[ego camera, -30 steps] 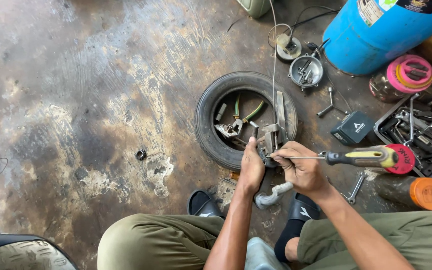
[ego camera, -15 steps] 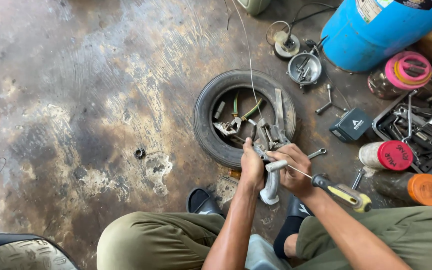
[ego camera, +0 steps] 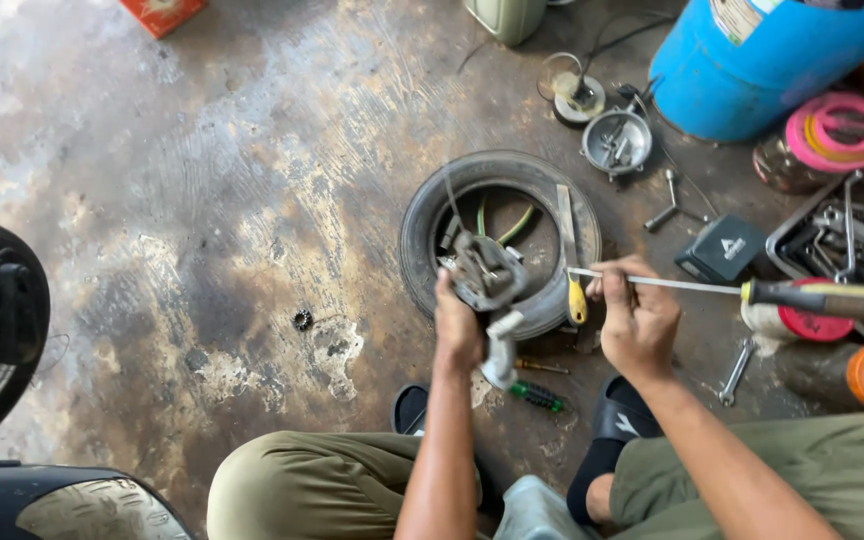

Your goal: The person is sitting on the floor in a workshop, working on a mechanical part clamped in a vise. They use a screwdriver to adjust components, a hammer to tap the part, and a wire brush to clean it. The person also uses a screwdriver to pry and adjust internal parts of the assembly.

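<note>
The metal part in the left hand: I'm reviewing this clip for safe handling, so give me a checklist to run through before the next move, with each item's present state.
1. Left hand has a firm grip on the metal part: ok, the fingers wrap its lower end, held up over the tyre.
2. Right hand controls the screwdriver: not ok, it holds the bare shaft, with the yellow and black handle sticking out to the side.
3. Screwdriver tip seated on the part: cannot tell, the tip area is blurred.
4. Second screwdriver out of the way: ok, it lies on the floor below the hands.
5. Spanner near the foot: ok, flat on the floor.
</note>
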